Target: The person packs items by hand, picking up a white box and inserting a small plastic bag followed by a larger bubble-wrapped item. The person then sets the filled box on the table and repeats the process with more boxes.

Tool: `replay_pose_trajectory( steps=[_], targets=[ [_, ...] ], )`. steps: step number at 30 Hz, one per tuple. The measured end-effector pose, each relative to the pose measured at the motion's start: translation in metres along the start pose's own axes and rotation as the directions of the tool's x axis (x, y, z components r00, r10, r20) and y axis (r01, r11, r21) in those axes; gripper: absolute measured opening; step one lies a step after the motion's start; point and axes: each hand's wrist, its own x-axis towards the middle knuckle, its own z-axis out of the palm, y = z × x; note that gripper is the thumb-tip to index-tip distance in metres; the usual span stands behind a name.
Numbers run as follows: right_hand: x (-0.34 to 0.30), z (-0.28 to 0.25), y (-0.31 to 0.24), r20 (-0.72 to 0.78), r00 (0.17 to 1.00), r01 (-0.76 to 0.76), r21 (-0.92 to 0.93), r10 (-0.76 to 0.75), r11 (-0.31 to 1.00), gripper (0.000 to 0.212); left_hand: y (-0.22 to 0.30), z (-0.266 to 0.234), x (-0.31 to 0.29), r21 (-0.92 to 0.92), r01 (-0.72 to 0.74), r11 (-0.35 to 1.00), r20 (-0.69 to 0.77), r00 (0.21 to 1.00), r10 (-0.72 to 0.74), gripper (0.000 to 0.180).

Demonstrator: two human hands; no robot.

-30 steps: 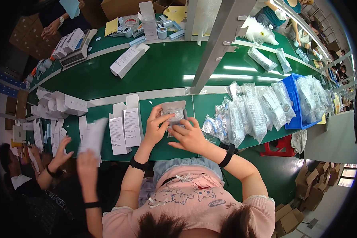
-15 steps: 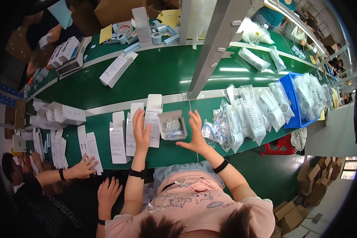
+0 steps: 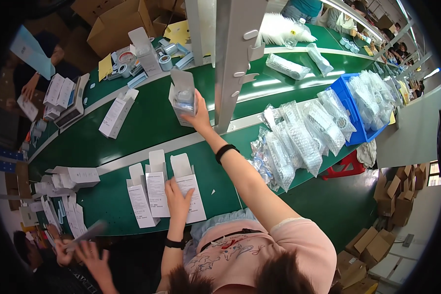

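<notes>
My right hand [image 3: 197,115] reaches across to the far green surface and grips an open white box [image 3: 177,111] by its right side. Inside that box a clear-wrapped item [image 3: 184,97] shows; its flap stands up. My left hand [image 3: 178,197] is closed at the left edge of another white box [image 3: 196,205], its thumb over the printed front. This is the rightmost of three boxes in a row with raised flaps. The middle box [image 3: 157,196] is next to my left fingers, and the leftmost box [image 3: 141,208] stands beyond it.
Bubble-wrapped packs [image 3: 299,142] lie right of my right arm, by a full blue bin [image 3: 350,100]. A metal post [image 3: 230,73] rises close to my right hand. A co-worker's hand [image 3: 94,262] moves at lower left, near flat cartons [image 3: 72,218]. Another white box [image 3: 117,113] lies on the far surface.
The box with the wrapped item has gone from the near table to the far surface, now in my right hand. My left hand has dropped to the row of boxes. A co-worker has lifted a carton.
</notes>
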Motion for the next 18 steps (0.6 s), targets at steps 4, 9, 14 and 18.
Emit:
replay_pose_trajectory(
  steps=[4, 9, 14, 18],
  targets=[
    [-0.017, -0.004, 0.0, -0.051, 0.997, 0.048, -0.176, -0.058, 0.983, 0.09, -0.032, 0.024, 0.021, 0.085, -0.034, 0.996, 0.086, 0.996, 0.027, 0.078],
    [-0.104, -0.092, -0.075, 0.354, 0.901, -0.101, -0.388, 0.249, 0.916, 0.027, -0.053, 0.028, 0.016, -0.584, 0.125, 0.802, 0.131, 0.99, -0.059, 0.081],
    [-0.134, -0.26, -0.1, -0.173, 0.985, -0.173, -0.949, 0.026, 0.262, 0.054, 0.013, -0.001, 0.008, -0.685, 0.123, 0.718, 0.182, 0.983, 0.005, 0.096],
    [-0.125, -0.302, -0.059, -0.335, 0.935, -0.339, -0.941, 0.118, 0.012, 0.059, 0.066, -0.002, 0.025, -0.464, -0.307, 0.831, 0.026, 0.933, 0.358, 0.094]
  ],
)
